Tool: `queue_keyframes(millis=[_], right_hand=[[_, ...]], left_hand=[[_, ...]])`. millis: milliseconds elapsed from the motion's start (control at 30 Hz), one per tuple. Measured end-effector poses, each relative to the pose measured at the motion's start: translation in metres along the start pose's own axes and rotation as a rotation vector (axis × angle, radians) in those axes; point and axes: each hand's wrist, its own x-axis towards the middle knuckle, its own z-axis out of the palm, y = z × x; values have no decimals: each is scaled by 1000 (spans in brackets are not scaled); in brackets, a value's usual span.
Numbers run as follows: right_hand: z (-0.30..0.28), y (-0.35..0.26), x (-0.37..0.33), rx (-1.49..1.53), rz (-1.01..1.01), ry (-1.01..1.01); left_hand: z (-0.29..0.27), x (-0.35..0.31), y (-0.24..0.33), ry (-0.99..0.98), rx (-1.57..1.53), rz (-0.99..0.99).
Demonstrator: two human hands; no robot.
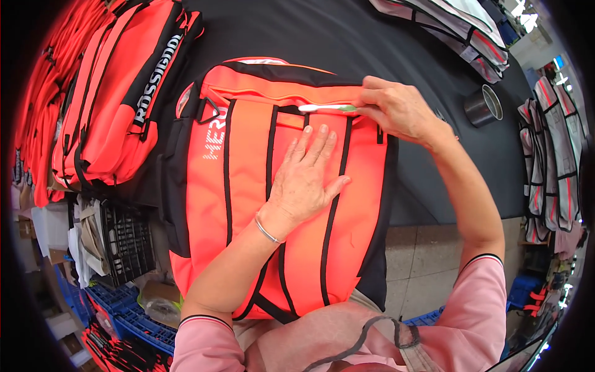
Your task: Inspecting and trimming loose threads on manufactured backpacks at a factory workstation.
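A bright orange-red backpack (365, 186) with black trim lies in front of me, its lower end against my lap and its upper part on the black table. My left hand (304, 177) rests flat on its back panel between the straps, fingers stretched out, a bangle at the wrist. At the bag's top right, my right hand (396, 108) pinches a slim white-and-green stick (325, 108) that looks like a toothbrush. The stick lies along the orange top seam, above the small loop. My right fingertips are partly hidden by the hand.
More orange-red backpacks (118, 99) are stacked at the left on the black table (273, 31). Grey-and-white bags (458, 34) lie at the far right, and others hang (551, 161) beyond the table edge. A metal cup (483, 106) stands right of my hand. Crates (127, 242) sit lower left.
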Motion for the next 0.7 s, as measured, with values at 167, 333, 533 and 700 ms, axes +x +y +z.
queue_keyframes(millis=[167,333,533,700], right_hand=[[0,-4,3,18,-89,-19],[-2,2,3,-52,129,-93],[13,12,-5,-19,-21,-9],[10,3,-6,-32,-7,1]], left_hand=[[-1,0,0,-9,10,19],[1,-3,0,34,-12,7],[-23,5,-8,127,105,21],[-63,3,-63,187,360,-207]])
